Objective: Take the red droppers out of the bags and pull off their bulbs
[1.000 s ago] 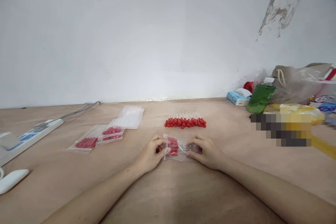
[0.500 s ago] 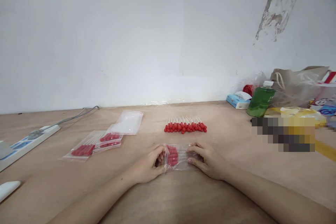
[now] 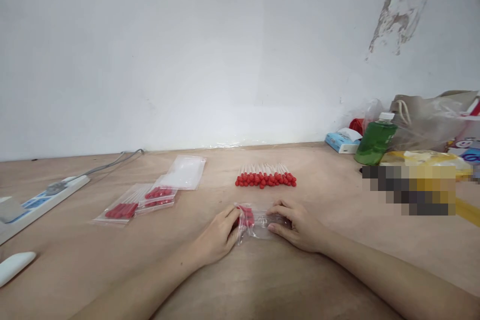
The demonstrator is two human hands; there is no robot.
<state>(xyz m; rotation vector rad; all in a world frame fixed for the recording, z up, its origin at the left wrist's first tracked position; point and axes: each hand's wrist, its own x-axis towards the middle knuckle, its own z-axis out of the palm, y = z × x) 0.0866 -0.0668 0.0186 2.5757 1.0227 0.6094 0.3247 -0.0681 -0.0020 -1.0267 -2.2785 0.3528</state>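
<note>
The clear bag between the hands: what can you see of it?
The clear bag looks like thin, glossy, creased plastic. It lies flat or nearly so, on or just above the table. Red stick heads show through its left end, where the left hand touches it; the right hand is at its other end. Whether it is sealed can't be told.

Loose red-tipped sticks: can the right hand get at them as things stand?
Likely yes: nothing visible stands between the right hand and the loose red-tipped sticks, though it's occupied at the clear bag.
</note>
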